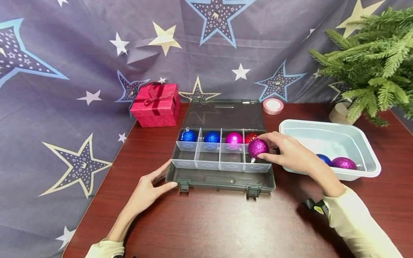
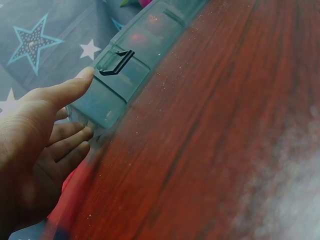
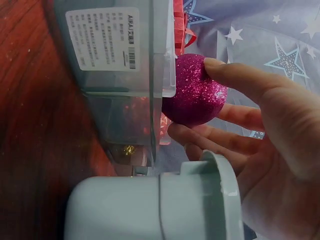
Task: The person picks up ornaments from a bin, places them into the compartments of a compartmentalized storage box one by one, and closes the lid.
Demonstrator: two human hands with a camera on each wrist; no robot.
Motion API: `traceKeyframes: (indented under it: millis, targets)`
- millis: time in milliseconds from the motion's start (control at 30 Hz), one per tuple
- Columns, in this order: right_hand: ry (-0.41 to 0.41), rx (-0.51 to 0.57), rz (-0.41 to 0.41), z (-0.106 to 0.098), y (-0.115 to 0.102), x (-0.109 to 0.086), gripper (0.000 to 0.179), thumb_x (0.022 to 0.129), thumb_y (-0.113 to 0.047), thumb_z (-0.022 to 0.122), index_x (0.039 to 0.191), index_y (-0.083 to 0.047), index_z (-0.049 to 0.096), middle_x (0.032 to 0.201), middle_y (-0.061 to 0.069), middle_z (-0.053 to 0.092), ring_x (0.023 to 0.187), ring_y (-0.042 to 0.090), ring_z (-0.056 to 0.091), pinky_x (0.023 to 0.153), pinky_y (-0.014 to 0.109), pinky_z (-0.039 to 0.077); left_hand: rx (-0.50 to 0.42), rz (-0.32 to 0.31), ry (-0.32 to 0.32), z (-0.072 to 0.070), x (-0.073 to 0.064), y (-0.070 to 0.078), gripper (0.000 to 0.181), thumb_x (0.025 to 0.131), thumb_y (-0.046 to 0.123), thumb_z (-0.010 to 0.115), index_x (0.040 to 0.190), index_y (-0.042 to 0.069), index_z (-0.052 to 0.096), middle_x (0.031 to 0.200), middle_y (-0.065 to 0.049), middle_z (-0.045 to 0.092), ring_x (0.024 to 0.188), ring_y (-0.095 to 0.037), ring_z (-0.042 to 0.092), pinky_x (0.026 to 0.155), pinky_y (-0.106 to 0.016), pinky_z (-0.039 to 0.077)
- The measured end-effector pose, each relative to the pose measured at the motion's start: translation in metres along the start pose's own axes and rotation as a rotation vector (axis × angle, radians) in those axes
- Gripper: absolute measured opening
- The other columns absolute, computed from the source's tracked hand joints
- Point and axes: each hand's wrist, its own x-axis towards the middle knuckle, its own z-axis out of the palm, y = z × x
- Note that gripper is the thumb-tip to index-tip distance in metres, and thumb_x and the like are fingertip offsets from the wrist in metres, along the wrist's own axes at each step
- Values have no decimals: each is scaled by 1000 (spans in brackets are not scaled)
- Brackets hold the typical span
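Note:
My right hand (image 1: 292, 152) holds a purple glitter bauble (image 1: 257, 148) between thumb and fingers, over the right end of an open, dark see-through divider box (image 1: 221, 184). In the right wrist view the bauble (image 3: 194, 90) is at the box's rim. The back row holds a blue glitter bauble (image 1: 189, 135) at far left, another blue bauble (image 1: 212, 137), a pink bauble (image 1: 233, 138) and a red bauble (image 1: 250, 137), partly hidden behind the purple one. My left hand (image 1: 146, 190) touches the box's front left corner, thumb in front, its fingers (image 2: 70, 145) loosely extended along the side.
Right of the box stands a pale blue tub (image 1: 326, 125) with a blue bauble (image 1: 324, 159) and a purple bauble (image 1: 344, 163). Behind are a red gift box (image 1: 155, 107), a pink ribbon roll (image 1: 273, 106) and a small artificial fir tree (image 1: 377, 61). A starry cloth (image 1: 96, 118) hangs behind the table.

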Motion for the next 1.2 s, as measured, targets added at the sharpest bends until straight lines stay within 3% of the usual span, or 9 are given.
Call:
traceKeyframes:
  millis: [267, 567, 833, 1033, 1200]
  targets:
    - [-3, 19, -5, -3, 1, -2, 43, 95, -18, 78, 132, -2, 64, 120, 14, 68, 102, 25, 71, 90, 50, 56, -7, 5, -3, 0, 1, 0, 74, 90, 16, 84, 155, 18, 50, 139, -9, 64, 128, -24, 60, 103, -19, 45]
    - [117, -14, -41, -20, 7, -18, 38, 93, -16, 80, 128, -6, 67, 118, 11, 71, 100, 25, 72, 85, 49, 56, -8, 7, -2, 0, 0, -1, 74, 90, 16, 84, 155, 20, 50, 138, -9, 65, 127, -24, 61, 102, -18, 46]
    - [152, -32, 41, -35, 22, -37, 39, 96, -21, 77, 132, -8, 67, 124, 9, 70, 101, 24, 70, 79, 22, 50, 4, 9, -3, 0, 1, 1, 74, 90, 17, 84, 155, 21, 50, 137, -6, 65, 126, -22, 61, 103, -19, 46]
    - [163, -47, 60, -40, 36, -48, 38, 95, -20, 78, 129, -6, 69, 118, 10, 72, 97, 24, 70, 80, 20, 49, 4, 9, -3, 0, 0, 1, 74, 90, 17, 84, 156, 18, 50, 137, -6, 65, 127, -22, 61, 103, -19, 46]
    - [171, -63, 52, -40, 48, -57, 34, 93, -16, 79, 124, -6, 70, 114, 9, 73, 94, 16, 69, 80, 14, 47, 2, 13, -2, 1, 0, 2, 74, 90, 16, 84, 155, 16, 50, 138, -7, 65, 127, -23, 61, 103, -19, 46]
